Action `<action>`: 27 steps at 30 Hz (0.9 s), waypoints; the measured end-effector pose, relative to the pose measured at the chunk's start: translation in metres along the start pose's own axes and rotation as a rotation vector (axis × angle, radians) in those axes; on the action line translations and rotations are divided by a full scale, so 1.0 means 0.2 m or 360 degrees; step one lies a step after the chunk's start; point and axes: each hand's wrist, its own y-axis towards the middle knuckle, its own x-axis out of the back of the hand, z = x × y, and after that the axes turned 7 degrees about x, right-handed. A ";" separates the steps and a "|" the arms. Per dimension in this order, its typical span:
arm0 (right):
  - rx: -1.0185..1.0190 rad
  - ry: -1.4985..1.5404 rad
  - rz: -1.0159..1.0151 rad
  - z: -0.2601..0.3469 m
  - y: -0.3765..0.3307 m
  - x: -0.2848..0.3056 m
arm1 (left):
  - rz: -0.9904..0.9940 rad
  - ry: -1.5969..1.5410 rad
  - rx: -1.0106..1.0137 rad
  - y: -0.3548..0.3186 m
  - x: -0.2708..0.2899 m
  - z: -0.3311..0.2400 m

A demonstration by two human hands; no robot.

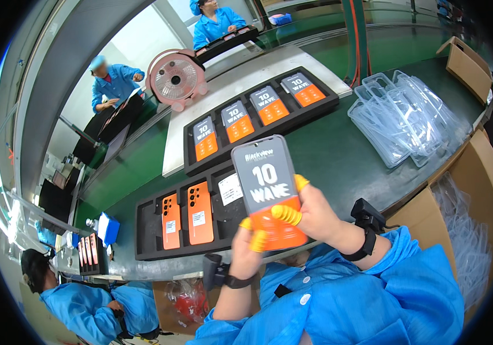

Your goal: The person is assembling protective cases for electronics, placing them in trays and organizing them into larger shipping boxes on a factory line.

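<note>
A smartphone (265, 181) with a grey-and-orange printed front is held up between my two hands, tilted, its printed side toward me. My left hand (248, 253), in yellow finger cots, grips its lower left edge. On the lower right side my right hand (314, 215), also in yellow finger cots, closes around it, with the thumb across the orange part. Behind the phone lies a black foam tray (149, 248) with two orange phones (200, 215) lying back side up. A white label (230, 189) shows in another slot, and the tray's right part is hidden.
Farther back, a second black tray (232, 148) holds several grey-and-orange phones. A pink fan (176, 79) stands behind it. Clear plastic trays (399, 118) pile up at right, near a cardboard box (468, 69). Co-workers in blue sit left and beyond; a blue box (107, 229) is at left.
</note>
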 end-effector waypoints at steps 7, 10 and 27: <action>0.0085 -0.0983 -0.0143 -0.03 -0.14 0.25 | -0.0558 0.0185 0.0253 0.15 0.40 0.11; 0.0063 -0.1251 -0.0149 -0.01 -0.18 0.37 | -0.0237 0.0727 0.0708 0.19 0.44 0.08; 0.0572 -0.0877 0.0255 0.08 -0.13 0.01 | -0.0109 0.0055 -0.0091 0.46 0.02 -0.26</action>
